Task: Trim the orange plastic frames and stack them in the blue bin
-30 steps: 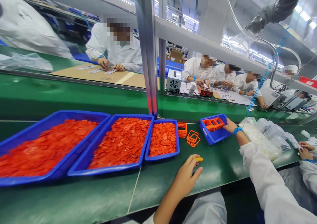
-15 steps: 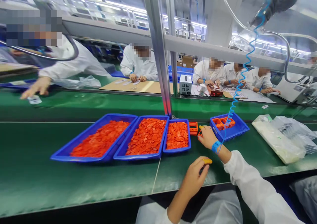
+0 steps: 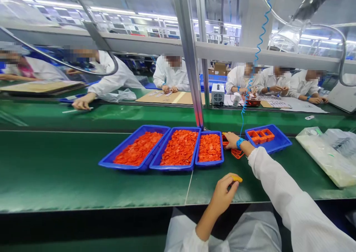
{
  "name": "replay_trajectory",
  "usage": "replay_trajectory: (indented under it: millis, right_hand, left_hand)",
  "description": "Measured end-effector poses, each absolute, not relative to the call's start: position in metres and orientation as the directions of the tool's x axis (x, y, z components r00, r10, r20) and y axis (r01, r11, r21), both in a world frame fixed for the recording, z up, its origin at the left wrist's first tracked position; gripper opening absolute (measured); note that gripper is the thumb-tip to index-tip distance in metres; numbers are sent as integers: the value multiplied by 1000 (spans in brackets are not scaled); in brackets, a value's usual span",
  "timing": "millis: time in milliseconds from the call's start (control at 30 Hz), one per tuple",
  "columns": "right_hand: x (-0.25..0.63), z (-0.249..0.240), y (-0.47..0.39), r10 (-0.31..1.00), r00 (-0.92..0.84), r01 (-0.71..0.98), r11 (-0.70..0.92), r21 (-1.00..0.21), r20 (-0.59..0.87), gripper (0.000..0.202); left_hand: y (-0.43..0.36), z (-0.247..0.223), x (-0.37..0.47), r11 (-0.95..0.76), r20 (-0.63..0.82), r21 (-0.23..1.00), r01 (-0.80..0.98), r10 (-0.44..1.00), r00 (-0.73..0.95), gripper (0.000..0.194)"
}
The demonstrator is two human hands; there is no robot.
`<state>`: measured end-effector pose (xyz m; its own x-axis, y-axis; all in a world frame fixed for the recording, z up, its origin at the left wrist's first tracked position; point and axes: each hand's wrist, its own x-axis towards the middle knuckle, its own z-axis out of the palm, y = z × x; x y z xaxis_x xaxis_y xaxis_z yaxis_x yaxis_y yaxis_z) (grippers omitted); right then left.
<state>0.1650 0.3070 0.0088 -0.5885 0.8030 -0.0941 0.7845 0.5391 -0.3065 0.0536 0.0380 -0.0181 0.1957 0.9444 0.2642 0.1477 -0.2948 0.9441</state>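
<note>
Beside 3 trays: right hand (image 3: 230, 138) (fingers curled) on orange frames (image 3: 237, 153); left hand (image 3: 224, 195) pinches yellow piece (image 3: 237, 178).

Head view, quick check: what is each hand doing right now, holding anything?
Left hand: closed on a small yellow piece.
Right hand: reaching onto the orange plastic frames; grip cannot be told.

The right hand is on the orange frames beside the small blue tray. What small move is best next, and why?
Probably close the right hand on one orange frame and lift it toward the left hand. The right hand rests on the frames lying loose on the green belt next to the small blue tray, while the left hand waits near the belt's edge with a small yellow piece at its fingertips.
</note>
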Motion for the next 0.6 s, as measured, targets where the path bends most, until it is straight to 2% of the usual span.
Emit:
replay_trajectory:
  millis: [167,367,433,500,600]
  right_hand:
    - [165,19,300,806,-583,790,532,-306,-103,83]
    - [194,51,273,835,-550,761,485,-430,-31,67]
    - [209,64,252,825,-565,718,502,-482,18,76]
    - [221,75,225,788,-611,643,547,-536,71,91]
    - [225,86,182,660,-724,406,643,-649,200,99]
  left_hand:
    - [36,-16,53,-299,271,944,139,943,191,23]
    - [40,-26,52,-239,230,970,47,962,145,32]
    - [42,-30,52,-140,152,985,-100,982,117,44]
    - [44,-28,53,2,35,938,-347,994,103,62]
    - [44,-9,53,168,-62,708,-685,982,177,87]
